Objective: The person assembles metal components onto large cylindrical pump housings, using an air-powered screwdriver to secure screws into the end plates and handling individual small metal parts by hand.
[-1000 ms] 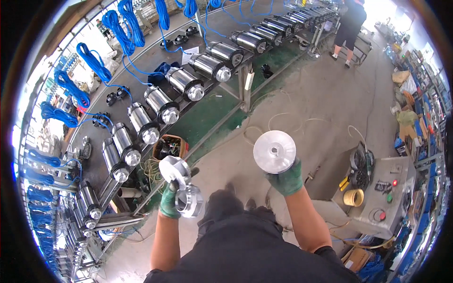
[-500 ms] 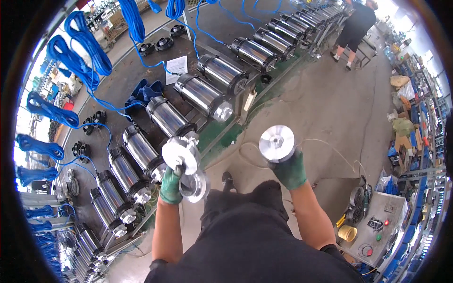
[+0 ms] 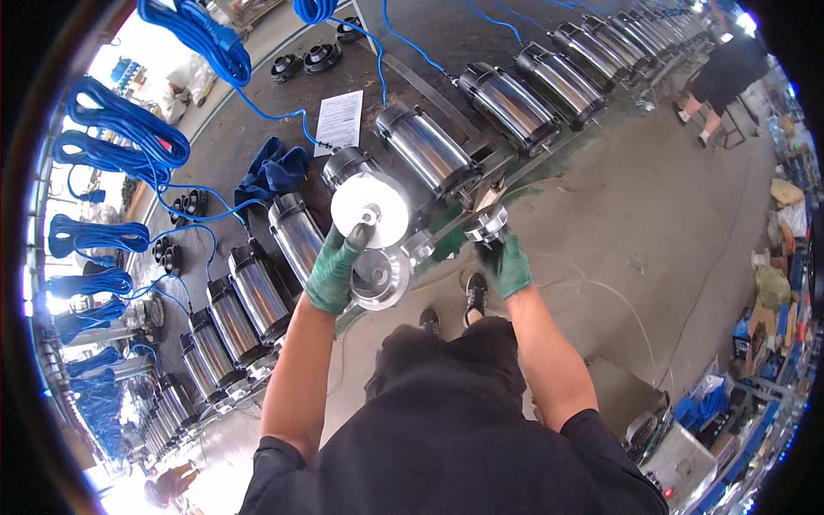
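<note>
My left hand [image 3: 333, 273], in a green glove, is closed on a flat silver metal disc [image 3: 348, 206] with a small hub, its thumb at the hub. Just below the disc, against the same hand, is a cup-shaped silver metal ring [image 3: 380, 279]; how the fingers grip it is hidden. My right hand [image 3: 505, 264], also gloved, grips a silver impeller-like wheel [image 3: 487, 223] from below, tilted so that its slotted rim shows. Behind the disc lies a shiny steel motor cylinder [image 3: 348, 163], partly covered. Another motor cylinder [image 3: 427, 150] lies farther right, near the wheel.
Several more motor cylinders [image 3: 506, 103] line the dark bench [image 3: 412, 34]. Blue cable coils [image 3: 202, 39] hang at the left. A paper sheet [image 3: 340, 120], a blue cloth [image 3: 273, 169] and black round parts [image 3: 322, 58] lie on it. Another person [image 3: 730, 73] stands far right; loaded shelves [image 3: 777, 343] run along the right.
My view has turned, and the motor row sits differently. Both hands are now nearer the bench edge. The wheel in my right hand has tipped from face-on to nearly edge-on.
</note>
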A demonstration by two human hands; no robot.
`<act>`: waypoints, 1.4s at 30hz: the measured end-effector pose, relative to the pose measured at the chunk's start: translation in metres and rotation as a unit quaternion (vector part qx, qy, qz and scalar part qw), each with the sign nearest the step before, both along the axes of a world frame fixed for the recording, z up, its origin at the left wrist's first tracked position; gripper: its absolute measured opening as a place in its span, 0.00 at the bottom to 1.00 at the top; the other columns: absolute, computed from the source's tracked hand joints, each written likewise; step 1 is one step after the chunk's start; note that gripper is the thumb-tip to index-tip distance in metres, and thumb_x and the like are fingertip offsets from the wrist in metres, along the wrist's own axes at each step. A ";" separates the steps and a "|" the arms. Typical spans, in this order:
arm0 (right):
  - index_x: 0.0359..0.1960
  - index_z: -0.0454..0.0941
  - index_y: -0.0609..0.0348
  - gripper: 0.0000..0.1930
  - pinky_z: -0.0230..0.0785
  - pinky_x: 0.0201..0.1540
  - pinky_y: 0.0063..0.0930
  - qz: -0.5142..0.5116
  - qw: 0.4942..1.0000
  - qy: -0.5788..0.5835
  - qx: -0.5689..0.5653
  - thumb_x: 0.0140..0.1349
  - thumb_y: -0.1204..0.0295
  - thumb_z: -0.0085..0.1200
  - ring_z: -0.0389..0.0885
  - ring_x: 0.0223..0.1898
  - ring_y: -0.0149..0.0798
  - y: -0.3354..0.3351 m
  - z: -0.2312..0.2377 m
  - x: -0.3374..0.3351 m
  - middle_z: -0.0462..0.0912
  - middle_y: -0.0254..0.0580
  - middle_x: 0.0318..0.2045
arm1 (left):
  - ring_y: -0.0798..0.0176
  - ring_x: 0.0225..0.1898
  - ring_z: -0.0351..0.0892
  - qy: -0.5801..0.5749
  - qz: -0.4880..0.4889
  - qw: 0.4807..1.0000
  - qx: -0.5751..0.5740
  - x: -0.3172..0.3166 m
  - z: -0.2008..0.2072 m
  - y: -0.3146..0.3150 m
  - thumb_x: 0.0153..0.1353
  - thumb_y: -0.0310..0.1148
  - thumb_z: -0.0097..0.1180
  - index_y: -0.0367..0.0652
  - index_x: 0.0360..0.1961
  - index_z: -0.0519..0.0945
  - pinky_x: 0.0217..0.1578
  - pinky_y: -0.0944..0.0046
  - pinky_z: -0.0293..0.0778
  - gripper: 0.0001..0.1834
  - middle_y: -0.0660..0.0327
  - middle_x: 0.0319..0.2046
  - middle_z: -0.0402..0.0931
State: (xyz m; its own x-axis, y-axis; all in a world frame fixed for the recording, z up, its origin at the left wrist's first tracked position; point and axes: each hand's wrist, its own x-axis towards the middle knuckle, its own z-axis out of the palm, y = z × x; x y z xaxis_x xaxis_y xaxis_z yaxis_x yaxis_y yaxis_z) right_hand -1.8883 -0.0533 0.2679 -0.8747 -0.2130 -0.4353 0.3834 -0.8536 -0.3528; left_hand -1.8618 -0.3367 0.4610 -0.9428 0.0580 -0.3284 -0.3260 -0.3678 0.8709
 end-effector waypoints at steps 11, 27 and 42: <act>0.63 0.73 0.52 0.25 0.80 0.52 0.34 0.106 0.994 -0.040 -0.004 0.71 0.53 0.54 0.81 0.53 0.39 0.012 -0.030 -0.048 0.80 0.38 0.56 | 0.62 0.57 0.79 -0.067 0.010 0.997 0.042 -0.067 -0.029 0.037 0.65 0.38 0.67 0.47 0.71 0.66 0.54 0.59 0.81 0.36 0.61 0.59 0.76; 0.58 0.77 0.54 0.21 0.85 0.45 0.38 0.080 0.982 -0.165 0.040 0.70 0.55 0.57 0.86 0.45 0.44 0.002 -0.019 -0.052 0.85 0.44 0.48 | 0.66 0.55 0.77 -0.101 -0.075 0.992 0.012 -0.128 -0.058 0.045 0.69 0.45 0.63 0.56 0.67 0.67 0.50 0.61 0.81 0.29 0.64 0.57 0.74; 0.53 0.76 0.58 0.16 0.85 0.44 0.43 0.095 0.977 -0.112 0.152 0.73 0.60 0.54 0.86 0.38 0.46 -0.012 0.021 -0.074 0.85 0.47 0.41 | 0.56 0.67 0.68 -0.127 -0.129 0.981 -0.064 -0.135 -0.071 0.035 0.58 0.65 0.65 0.45 0.78 0.45 0.55 0.56 0.79 0.61 0.49 0.68 0.63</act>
